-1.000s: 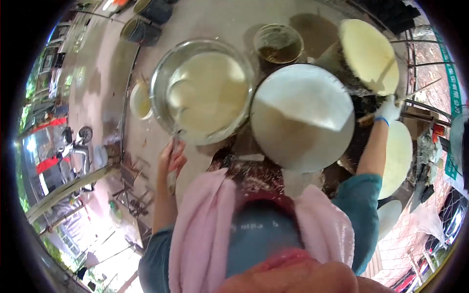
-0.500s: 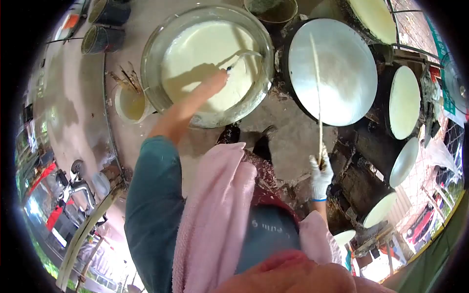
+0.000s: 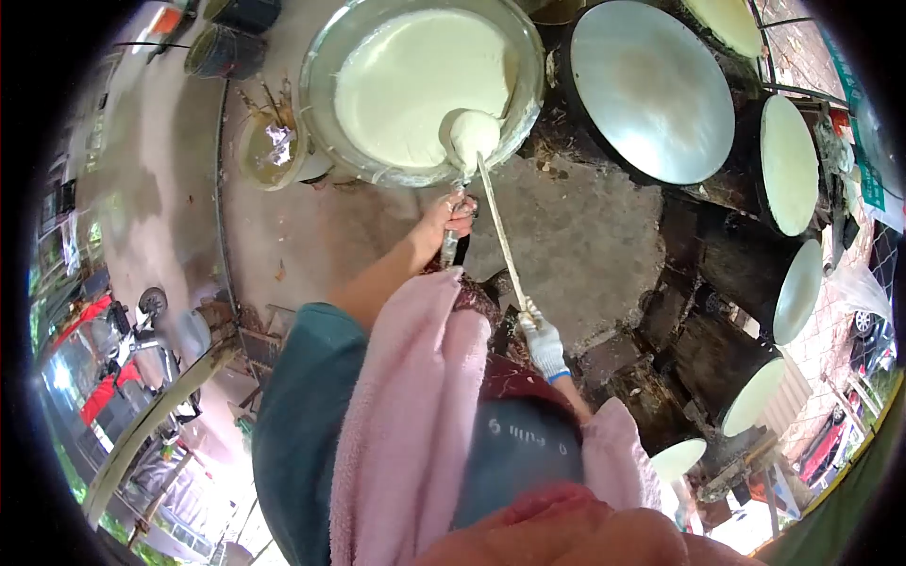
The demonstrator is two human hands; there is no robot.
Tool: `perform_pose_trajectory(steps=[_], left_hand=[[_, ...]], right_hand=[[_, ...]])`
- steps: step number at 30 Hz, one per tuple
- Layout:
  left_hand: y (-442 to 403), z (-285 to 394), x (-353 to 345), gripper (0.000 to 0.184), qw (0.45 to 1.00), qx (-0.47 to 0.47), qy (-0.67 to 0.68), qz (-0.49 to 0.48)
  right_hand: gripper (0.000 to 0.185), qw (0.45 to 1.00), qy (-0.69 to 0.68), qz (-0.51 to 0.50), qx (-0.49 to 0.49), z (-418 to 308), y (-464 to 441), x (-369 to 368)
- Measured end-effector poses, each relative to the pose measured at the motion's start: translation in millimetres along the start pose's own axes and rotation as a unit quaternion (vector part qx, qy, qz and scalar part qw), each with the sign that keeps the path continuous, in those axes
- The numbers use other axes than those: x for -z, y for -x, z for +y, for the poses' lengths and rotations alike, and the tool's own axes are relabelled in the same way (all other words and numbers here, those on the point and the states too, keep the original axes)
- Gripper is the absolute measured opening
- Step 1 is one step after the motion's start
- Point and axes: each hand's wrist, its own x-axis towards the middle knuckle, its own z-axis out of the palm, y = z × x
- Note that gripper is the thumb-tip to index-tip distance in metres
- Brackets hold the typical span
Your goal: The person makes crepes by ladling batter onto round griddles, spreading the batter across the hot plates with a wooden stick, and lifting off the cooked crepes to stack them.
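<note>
Bare fingers of my left hand (image 3: pixel 451 217) are wrapped round the handle of a ladle (image 3: pixel 475 135), whose bowl is full of pale batter at the near right rim of a large metal basin (image 3: pixel 321 118). More pale batter (image 3: pixel 415 85) fills the basin. In a white glove with a blue cuff, my right hand (image 3: pixel 540 341) grips a long thin stick (image 3: pixel 501 233). The stick slants up and left, its far tip at the ladle bowl. Right of the basin sits a large round pan (image 3: pixel 651 94) with a bare, shiny surface.
More round pans, one pale-coated (image 3: pixel 789 165) and another (image 3: pixel 798 291), line the right side over dark stove blocks (image 3: pixel 717 349). Left of the basin stands a small bucket (image 3: pixel 253 156) with sticks. Dark buckets (image 3: pixel 225 53) stand at upper left, a motorbike (image 3: pixel 142 330) at far left.
My left hand has drawn back from over the basin to its near edge, and the ladle is now full. The stick has swung from over the bare pan leftward to the ladle.
</note>
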Motion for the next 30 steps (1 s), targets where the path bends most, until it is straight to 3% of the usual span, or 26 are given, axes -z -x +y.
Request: perform_pose_trajectory(steps=[1,2,3,4,5,6,8,9,10,12,14,16,20,22,24,27,28,29,30], left_hand=[[14.9,-7.2,-10.5,0.035,0.999,-0.017,0.04,-0.03],[31.0,-10.8,-25.2,0.035,0.994,-0.035,0.08,-0.061],[60.4,-1.8,-56.9,0.031,0.992,-0.038,0.118,-0.026],[55.1,-3.1,-40.3,0.027,0.972,-0.007,0.212,-0.096],[74.7,6.9,-55.4,0.026,0.962,-0.01,0.248,-0.11],[98.9,24.5,-79.0,0.025,0.951,-0.014,0.282,-0.125],[148.3,50.8,-109.6,0.025,0.963,-0.049,0.199,-0.173],[184.5,67.9,-139.8,0.025,0.979,-0.065,0.158,-0.115],[199.9,80.3,-141.7,0.027,0.977,-0.111,0.109,-0.144],[226.1,115.4,-152.7,0.028,0.962,-0.218,-0.017,-0.16],[223.5,148.0,-165.0,0.028,0.958,-0.259,-0.05,-0.115],[192.2,195.1,-163.7,0.028,0.959,-0.25,-0.06,-0.118],[140.7,262.2,-190.7,0.026,0.979,-0.142,0.042,-0.137],[146.2,239.5,-216.8,0.026,0.957,-0.235,-0.168,-0.025],[126.1,224.5,-226.9,0.026,0.89,-0.32,-0.321,0.059],[104.7,227.4,-257.5,0.028,0.869,-0.294,-0.398,0.013],[96.5,228.5,-273.6,0.028,0.895,-0.257,-0.365,-0.02],[87.1,232.3,-295.1,0.029,0.917,-0.22,-0.329,-0.052],[73.2,235.0,-313.0,0.029,0.935,-0.181,-0.293,-0.082]], right_hand=[[0.041,0.998,0.026,-0.046,-0.037,8.5,3.3,1.0],[0.04,0.999,0.01,-0.047,-0.015,8.1,13.2,2.5],[0.04,0.999,-0.006,-0.048,0.01,-1.1,24.4,4.7],[0.039,0.998,-0.021,-0.05,0.033,-9.8,37.4,8.4],[0.039,0.997,-0.034,-0.052,0.035,-22.8,48.8,13.7],[0.04,0.994,-0.037,-0.04,0.098,-27.1,54.7,17.2],[0.044,0.973,-0.046,-0.015,0.225,-38.8,60.6,25.5],[0.045,0.984,0.004,-0.019,0.179,-63.4,72.4,38.2],[0.047,0.97,-0.074,-0.006,0.23,-75.9,76.5,41.0],[0.049,0.911,-0.064,0.068,0.401,-94.5,81.0,49.1],[0.05,0.874,-0.101,0.16,0.447,-101.8,71.8,49.7],[0.05,0.885,-0.215,0.164,0.378,-115.5,58.1,52.4],[0.053,0.878,-0.271,0.228,0.323,-144.3,47.8,58.4],[0.054,0.872,-0.295,0.241,0.306,-147.5,48.3,63.5],[0.054,0.867,-0.301,0.258,0.303,-140.2,46.8,74.2],[0.05,0.863,-0.323,0.3,0.244,-117.6,18.0,101.8],[0.05,0.867,-0.323,0.308,0.224,-111.6,13.8,115.7],[0.048,0.825,-0.262,0.366,0.341,-81.9,-29.9,132.4],[0.047,0.842,-0.266,0.356,0.306,-83.4,-35.4,147.3]])
